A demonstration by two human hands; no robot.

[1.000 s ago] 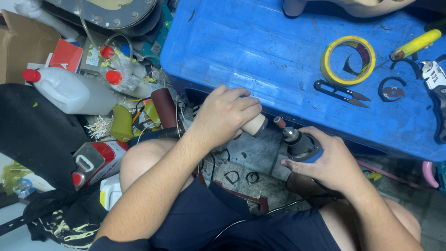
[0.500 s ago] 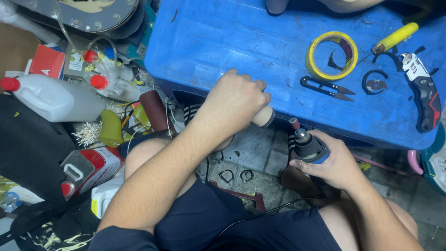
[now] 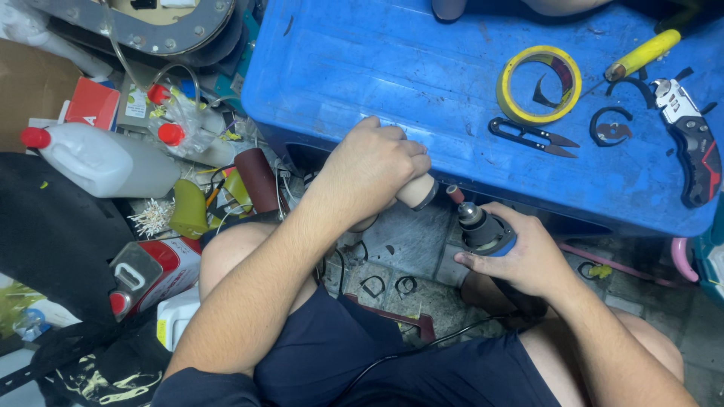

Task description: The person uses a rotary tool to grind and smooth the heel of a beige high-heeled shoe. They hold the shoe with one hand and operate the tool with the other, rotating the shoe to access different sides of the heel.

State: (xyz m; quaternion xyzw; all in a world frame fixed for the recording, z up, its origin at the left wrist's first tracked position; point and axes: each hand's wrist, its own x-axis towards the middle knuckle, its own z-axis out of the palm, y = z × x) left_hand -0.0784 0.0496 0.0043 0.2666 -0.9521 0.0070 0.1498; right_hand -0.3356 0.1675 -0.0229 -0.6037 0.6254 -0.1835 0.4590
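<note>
Scuffed blue plastic bin (image 3: 422, 68) lying behind; left hand (image 3: 373, 169) fisting around a tan, rounded peg (image 3: 416, 191), right hand (image 3: 520, 256) gripping a dark cylindrical grinder (image 3: 483, 228).

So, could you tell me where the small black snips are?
The small black snips lie on the blue lid, right of centre, just below the yellow tape roll.

On the blue plastic lid (image 3: 392, 68) lie a roll of yellow tape (image 3: 538, 84), small black snips (image 3: 532, 137), a yellow-handled tool (image 3: 642, 54), a folding utility knife (image 3: 692, 142) and a black ring-shaped scrap (image 3: 611, 125). To the left stand a white jug with a red cap (image 3: 102, 160), 2 red-capped bottles in a clear bag (image 3: 177, 124), a red box (image 3: 92, 103), a dark red roll (image 3: 256, 179) and a bunch of white sticks (image 3: 153, 218).
</note>
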